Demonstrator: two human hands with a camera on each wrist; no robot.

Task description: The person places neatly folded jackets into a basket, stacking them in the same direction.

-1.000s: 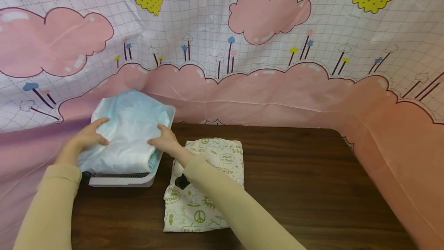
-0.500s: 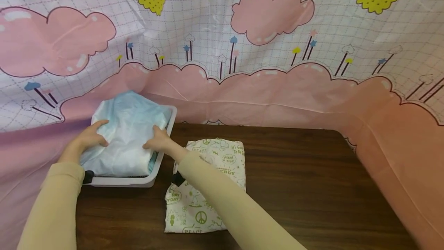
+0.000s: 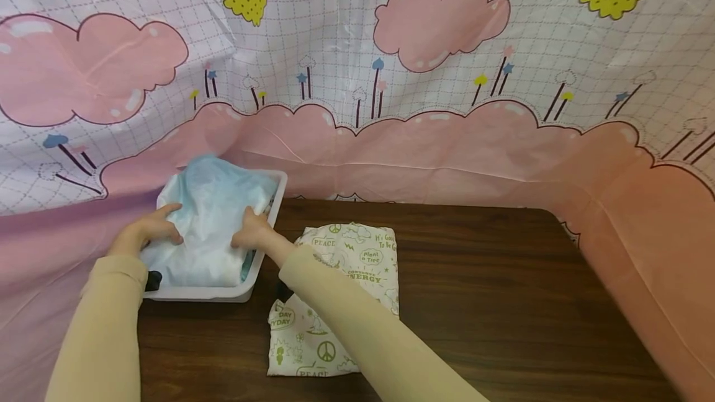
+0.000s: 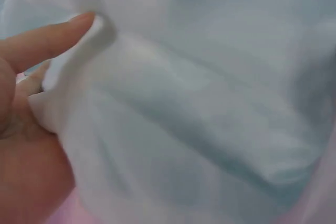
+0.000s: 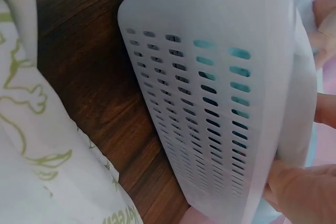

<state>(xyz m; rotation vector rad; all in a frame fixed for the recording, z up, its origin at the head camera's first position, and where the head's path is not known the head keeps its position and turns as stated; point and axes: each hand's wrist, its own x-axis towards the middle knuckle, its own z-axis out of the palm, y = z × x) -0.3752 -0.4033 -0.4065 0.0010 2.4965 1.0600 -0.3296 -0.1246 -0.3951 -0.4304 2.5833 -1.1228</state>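
Left hand (image 3: pixel 151 233): laid on the near-left side of the bundle, thumb and a finger straight and spread; whether its remaining fingers clasp cloth cannot be told. Right hand (image 3: pixel 257 228): opposite, thumb side on the bundle, other digits down by the basket rim; grip likewise uncertain.

Backdrop (image 3: pixel 436 154), pink and white, cloud-printed: beyond both hands.

Bench (image 3: pixel 491 290), dark wood-grain: below the hands, extending well to the right of the right hand.

Basket (image 3: pixel 280 191), white, slotted walls: beneath both hands.

Bundle (image 3: pixel 209 228), pale blue and white cloth: between the hands, in the basket, mounded at the far end.

Printed cloth (image 3: pixel 360 259), green on white: flat, under the right forearm, apart from the basket.

Step in hand, by judgement: settling the bundle inside the basket. Next move calls for even pressure from both hands, tucking edges within the rim.

Obscured: basket's left side, by bundle and left hand; part of the printed cloth, by the right sleeve (image 3: pixel 346 309); left wrist view, blurred.
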